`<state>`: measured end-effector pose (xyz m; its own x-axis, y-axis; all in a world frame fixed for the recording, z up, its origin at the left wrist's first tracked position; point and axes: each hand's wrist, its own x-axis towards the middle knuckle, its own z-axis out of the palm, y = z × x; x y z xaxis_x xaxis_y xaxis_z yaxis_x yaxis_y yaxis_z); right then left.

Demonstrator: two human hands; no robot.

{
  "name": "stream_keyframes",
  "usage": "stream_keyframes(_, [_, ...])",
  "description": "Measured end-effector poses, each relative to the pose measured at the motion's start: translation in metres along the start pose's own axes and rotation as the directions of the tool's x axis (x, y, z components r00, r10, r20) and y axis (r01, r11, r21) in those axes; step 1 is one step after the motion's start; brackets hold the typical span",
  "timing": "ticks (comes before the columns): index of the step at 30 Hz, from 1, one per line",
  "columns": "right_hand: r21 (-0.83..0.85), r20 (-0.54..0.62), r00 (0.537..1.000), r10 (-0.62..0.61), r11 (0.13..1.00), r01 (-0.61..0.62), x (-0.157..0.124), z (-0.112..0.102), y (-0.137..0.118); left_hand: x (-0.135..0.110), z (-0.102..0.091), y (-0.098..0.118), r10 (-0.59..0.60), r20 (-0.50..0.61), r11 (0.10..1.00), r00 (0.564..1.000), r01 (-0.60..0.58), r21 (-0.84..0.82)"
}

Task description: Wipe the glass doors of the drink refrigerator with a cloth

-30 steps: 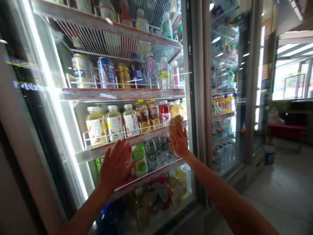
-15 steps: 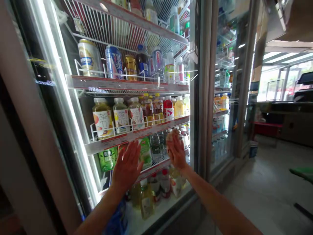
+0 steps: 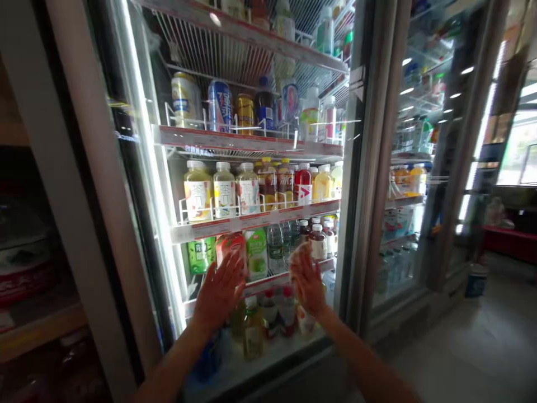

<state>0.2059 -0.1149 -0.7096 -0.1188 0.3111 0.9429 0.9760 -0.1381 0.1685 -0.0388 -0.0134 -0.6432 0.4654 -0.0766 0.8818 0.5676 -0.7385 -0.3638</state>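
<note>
Holding a pale, crumpled cloth under the flat, outstretched right hand, between palm and glass door; visible mainly past the fingertips and along the left edge of that hand, the remainder hidden beneath it. Cannot tell the firmness of that hold or the exact place of the thumb. Well apart from the cloth, wide open and flat, with palm toward the pane and fingers nearly straight: the left hand, in front of a red pack behind the glass; cannot tell any contact with the pane. Soft and matte in the cloth, with blurred folds; hard, smooth and transparent in the door, with streaks of reflection and a dull metal frame upright along the right. Seen through the pane, 3 stout, round-shouldered bottles with white caps and pale labels; above, a blue cylindrical can and a shorter, shiny gold can; below, a green pack just beside clear water bottles. Ridged white wire in the upper shelf, flat pale plastic-looking front in the shelf strip. Lit at the left by a long, narrow light strip
</note>
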Motion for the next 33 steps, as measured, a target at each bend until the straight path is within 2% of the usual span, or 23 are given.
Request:
stream_keyframes(2, [-0.058,-0.074,0.982,0.172,0.983,-0.176,-0.009,0.002,0.047,-0.001,0.0,0.003,-0.014,0.013,0.999,1.0,0.013,0.031])
stream_keyframes(3, [-0.07,-0.117,0.956,0.269,0.958,-0.278,-0.012,0.004,0.064,-0.002,0.001,0.004,-0.03,0.014,0.999,0.999,0.029,0.044])
stream_keyframes(4, [-0.068,-0.159,0.923,0.349,0.929,-0.363,-0.014,0.007,0.073,-0.002,0.002,0.006,-0.048,0.013,0.997,0.999,0.047,0.056])
stream_keyframes(6, [-0.028,-0.214,0.873,0.438,0.891,-0.454,-0.015,0.009,0.064,-0.003,0.005,0.01,-0.077,0.008,0.995,0.997,0.076,0.064])
stream_keyframes(7, [-0.002,-0.209,0.878,0.43,0.898,-0.44,-0.014,0.01,0.049,-0.004,0.006,0.012,-0.088,0.004,0.994,0.996,0.087,0.062])
stream_keyframes(8, [0.025,-0.179,0.908,0.38,0.924,-0.382,-0.013,0.01,0.029,-0.005,0.007,0.014,-0.098,0.003,0.994,0.995,0.098,0.058])
stream_keyframes(10, [0.08,-0.043,0.986,0.16,0.985,-0.156,-0.013,0.008,-0.007,-0.009,0.008,0.016,-0.112,0.004,0.993,0.994,0.112,0.044])
stream_keyframes(12, [0.129,0.07,0.997,-0.043,0.991,0.033,-0.016,0.006,-0.02,-0.016,0.007,0.018,-0.12,0.013,0.992,0.993,0.119,0.027])
stream_keyframes(13, [0.132,0.091,0.993,-0.072,0.989,0.059,-0.019,0.004,-0.015,-0.02,0.006,0.018,-0.119,0.018,0.993,0.993,0.119,0.02])
stream_keyframes(14, [0.113,0.085,0.996,-0.031,0.993,0.022,-0.022,0.002,-0.003,-0.024,0.005,0.019,-0.113,0.023,0.994,0.993,0.113,0.013])
stream_keyframes(16, [0.035,0.004,0.978,0.208,0.977,-0.208,-0.027,0.0,0.029,-0.032,0.003,0.02,-0.099,0.038,0.995,0.994,0.099,0.002])
stream_keyframes(18, [-0.005,-0.122,0.891,0.438,0.897,-0.442,-0.027,0.0,0.049,-0.039,0.001,0.022,-0.092,0.052,0.996,0.994,0.093,-0.003])
stream_keyframes(19, [-0.001,-0.172,0.853,0.493,0.866,-0.5,-0.026,0.001,0.049,-0.041,0.0,0.023,-0.095,0.062,0.995,0.994,0.095,-0.002])
stream_keyframes(20, [0.013,-0.192,0.845,0.499,0.862,-0.506,-0.025,0.002,0.042,-0.043,0.0,0.024,-0.1,0.069,0.995,0.993,0.1,0.002])
stream_keyframes(21, [0.031,-0.17,0.874,0.455,0.889,-0.457,-0.024,0.002,0.028,-0.044,-0.001,0.026,-0.105,0.074,0.994,0.992,0.105,0.008])
stream_keyframes(23, [0.082,-0.033,0.97,0.242,0.968,-0.239,-0.022,0.001,-0.006,-0.046,-0.002,0.029,-0.108,0.074,0.994,0.991,0.107,0.018])
stream_keyframes(24, [0.119,0.058,0.994,0.097,0.987,-0.104,-0.022,0.0,-0.019,-0.047,-0.002,0.029,-0.108,0.075,0.994,0.991,0.107,0.02])
stream_keyframes(26, [0.164,0.153,0.985,-0.079,0.985,0.054,-0.02,-0.005,-0.029,-0.05,-0.005,0.029,-0.108,0.085,0.994,0.991,0.107,0.02])
stream_keyframes(27, [0.149,0.138,0.988,-0.067,0.988,0.046,-0.018,-0.006,-0.025,-0.053,-0.007,0.028,-0.106,0.095,0.994,0.99,0.104,0.024])
stream_keyframes(29, [0.07,0.011,0.99,0.14,0.988,-0.14,-0.012,-0.007,-0.01,-0.06,-0.01,0.025,-0.099,0.111,0.995,0.989,0.095,0.038])
stream_keyframes(31, [0.05,-0.116,0.937,0.328,0.945,-0.325,-0.007,-0.003,-0.005,-0.069,-0.013,0.022,-0.097,0.12,0.994,0.988,0.091,0.052])
stream_keyframes(32, [0.066,-0.119,0.93,0.349,0.937,-0.343,-0.006,-0.001,-0.01,-0.073,-0.015,0.021,-0.097,0.126,0.994,0.987,0.091,0.055])
stream_keyframes(33, [0.091,-0.078,0.948,0.308,0.949,-0.301,-0.007,0.002,-0.019,-0.076,-0.016,0.02,-0.099,0.135,0.994,0.986,0.093,0.054])
